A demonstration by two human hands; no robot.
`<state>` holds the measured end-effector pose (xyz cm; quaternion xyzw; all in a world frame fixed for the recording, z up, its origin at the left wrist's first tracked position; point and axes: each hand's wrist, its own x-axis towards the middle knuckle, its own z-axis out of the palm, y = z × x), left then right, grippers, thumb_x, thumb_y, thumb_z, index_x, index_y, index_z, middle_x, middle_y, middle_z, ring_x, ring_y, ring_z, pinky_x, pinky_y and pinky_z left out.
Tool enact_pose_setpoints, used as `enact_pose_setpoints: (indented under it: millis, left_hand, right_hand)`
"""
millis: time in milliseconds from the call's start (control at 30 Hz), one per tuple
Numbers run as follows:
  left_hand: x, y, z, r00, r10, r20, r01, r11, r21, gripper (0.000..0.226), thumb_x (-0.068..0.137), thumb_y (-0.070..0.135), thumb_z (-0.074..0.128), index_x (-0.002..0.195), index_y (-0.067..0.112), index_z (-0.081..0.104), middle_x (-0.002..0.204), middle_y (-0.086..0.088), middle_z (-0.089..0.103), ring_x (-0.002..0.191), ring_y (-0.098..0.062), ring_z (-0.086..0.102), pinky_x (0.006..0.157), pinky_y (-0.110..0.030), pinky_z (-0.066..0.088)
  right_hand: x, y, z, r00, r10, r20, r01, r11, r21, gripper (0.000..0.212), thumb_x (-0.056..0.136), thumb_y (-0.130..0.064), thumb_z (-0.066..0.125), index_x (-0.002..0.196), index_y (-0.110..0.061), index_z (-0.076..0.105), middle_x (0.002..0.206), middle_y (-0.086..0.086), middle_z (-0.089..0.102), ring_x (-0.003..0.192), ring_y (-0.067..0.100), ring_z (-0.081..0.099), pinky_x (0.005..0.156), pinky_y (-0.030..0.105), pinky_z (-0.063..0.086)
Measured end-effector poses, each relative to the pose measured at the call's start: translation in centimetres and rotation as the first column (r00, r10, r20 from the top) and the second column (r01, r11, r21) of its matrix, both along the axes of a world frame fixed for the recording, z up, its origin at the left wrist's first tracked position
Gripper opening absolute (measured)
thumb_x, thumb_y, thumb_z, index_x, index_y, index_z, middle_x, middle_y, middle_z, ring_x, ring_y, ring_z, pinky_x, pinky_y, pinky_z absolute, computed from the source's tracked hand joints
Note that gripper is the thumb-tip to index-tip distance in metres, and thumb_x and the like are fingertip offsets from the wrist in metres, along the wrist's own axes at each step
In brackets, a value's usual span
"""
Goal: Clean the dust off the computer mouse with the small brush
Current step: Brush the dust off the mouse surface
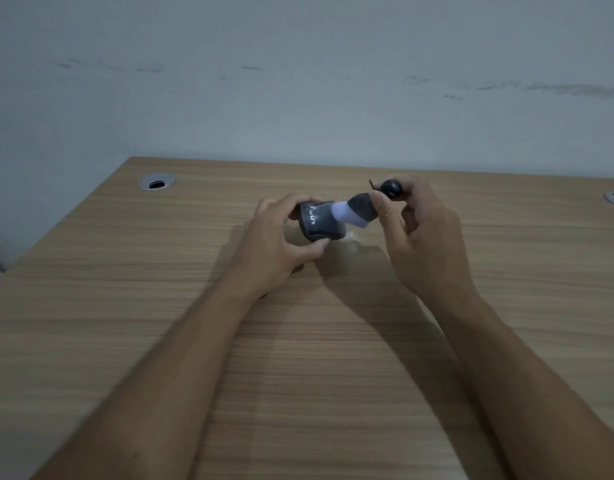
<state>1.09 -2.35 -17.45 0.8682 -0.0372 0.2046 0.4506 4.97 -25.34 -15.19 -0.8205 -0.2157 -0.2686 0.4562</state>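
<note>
Two hands: mouse (321, 221) left (279, 242), brush (359, 209) right (421, 237).

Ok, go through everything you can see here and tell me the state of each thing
Mouse: lifted off the desk, held in left hand.
Brush: held in right hand, white bristles against the mouse.
Desk: bare wood, faint pale smudge under the mouse.
Cable grommet: open hole, no cable.

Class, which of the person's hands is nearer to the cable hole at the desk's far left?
Left. The left hand, holding the mouse, lies right of the cable hole; the right hand is farther right.
</note>
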Motion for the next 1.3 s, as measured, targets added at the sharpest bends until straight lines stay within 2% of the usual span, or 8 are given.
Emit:
enact_pose_setpoints:
  millis: [167,233,333,433,700,867,1067,1300]
  left_hand:
    - [-0.1,-1.0,0.9,0.999,0.001,0.036,-0.007,0.985,0.170,0.068,0.083,0.019,0.094,0.146,0.026,0.069,0.114,0.032,0.053,0.129,-0.018,0.059,0.115,-0.047,0.050]
    - [0.0,-1.2,0.9,1.000,0.009,0.027,-0.014,0.981,0.195,0.064,0.083,0.021,0.093,0.142,0.022,0.070,0.117,0.025,0.054,0.132,-0.023,0.059,0.115,-0.055,0.049]
    - [-0.3,-1.0,0.7,0.997,-0.028,0.076,0.008,0.967,0.253,0.063,0.079,0.036,0.078,0.141,0.027,0.070,0.125,0.023,0.067,0.128,-0.022,0.058,0.111,-0.062,0.049]
    - [-0.1,-0.8,0.3,0.997,-0.027,0.075,0.010,0.975,0.224,0.066,0.082,0.036,0.080,0.146,0.036,0.067,0.136,0.021,0.071,0.128,-0.017,0.058,0.111,-0.061,0.048]
    - [0.5,-1.0,0.1,0.995,0.031,0.092,-0.055,0.961,0.272,0.063,0.076,0.021,0.081,0.139,0.019,0.073,0.125,0.013,0.067,0.129,-0.027,0.062,0.108,-0.060,0.049]
    - [0.2,-0.4,0.4,0.997,-0.028,0.072,0.006,0.958,0.287,0.068,0.085,0.030,0.090,0.148,0.042,0.067,0.136,0.021,0.073,0.131,-0.016,0.060,0.113,-0.060,0.047]
    - [0.5,-0.6,0.2,0.997,-0.033,0.069,0.011,0.955,0.297,0.056,0.086,0.024,0.085,0.139,0.035,0.070,0.123,0.023,0.068,0.123,-0.015,0.058,0.107,-0.061,0.048]
    - [0.1,-0.7,0.7,0.997,-0.044,0.059,0.023,0.946,0.325,0.066,0.089,0.027,0.086,0.146,0.052,0.065,0.130,0.026,0.072,0.126,-0.008,0.056,0.111,-0.053,0.042]
  right_hand:
    - [-1.5,1.6,1.1,0.993,0.116,-0.007,-0.115,0.988,0.106,0.013,0.110,-0.030,0.067,0.120,-0.022,0.070,0.089,0.007,0.076,0.065,0.020,0.058,0.061,0.032,0.049]
    - [-1.5,1.8,0.9,0.992,0.124,0.003,-0.124,0.991,0.048,0.016,0.110,-0.030,0.067,0.121,-0.019,0.070,0.091,0.006,0.076,0.065,0.021,0.058,0.063,0.037,0.049]
    - [-0.4,0.4,0.4,1.000,0.028,0.015,-0.027,0.999,-0.019,0.018,0.110,-0.029,0.068,0.120,-0.015,0.070,0.075,-0.018,0.059,0.061,0.003,0.052,0.060,0.016,0.037]
    - [0.5,-0.7,0.3,0.998,-0.069,0.004,0.069,0.998,0.000,0.018,0.110,-0.031,0.066,0.119,-0.016,0.071,0.071,-0.024,0.045,0.064,-0.007,0.044,0.063,0.012,0.032]
    - [-0.7,1.3,0.3,0.991,0.124,-0.041,-0.122,0.991,0.049,0.015,0.109,-0.032,0.068,0.119,-0.021,0.071,0.099,-0.010,0.074,0.075,0.004,0.061,0.071,0.021,0.047]
    - [1.2,-0.8,-0.2,0.995,-0.099,-0.032,0.099,0.995,0.017,0.016,0.109,-0.033,0.066,0.116,-0.020,0.071,0.075,-0.027,0.053,0.069,-0.011,0.049,0.068,0.006,0.034]
    - [0.1,0.3,0.4,0.995,0.075,-0.059,-0.068,0.991,0.114,0.012,0.110,-0.032,0.066,0.114,-0.021,0.071,0.081,-0.021,0.069,0.061,0.005,0.051,0.061,0.017,0.039]
    - [1.5,-1.3,-0.4,0.996,-0.050,-0.080,0.058,0.993,0.106,0.015,0.111,-0.036,0.062,0.113,-0.023,0.068,0.072,-0.025,0.063,0.060,0.005,0.049,0.061,0.021,0.035]
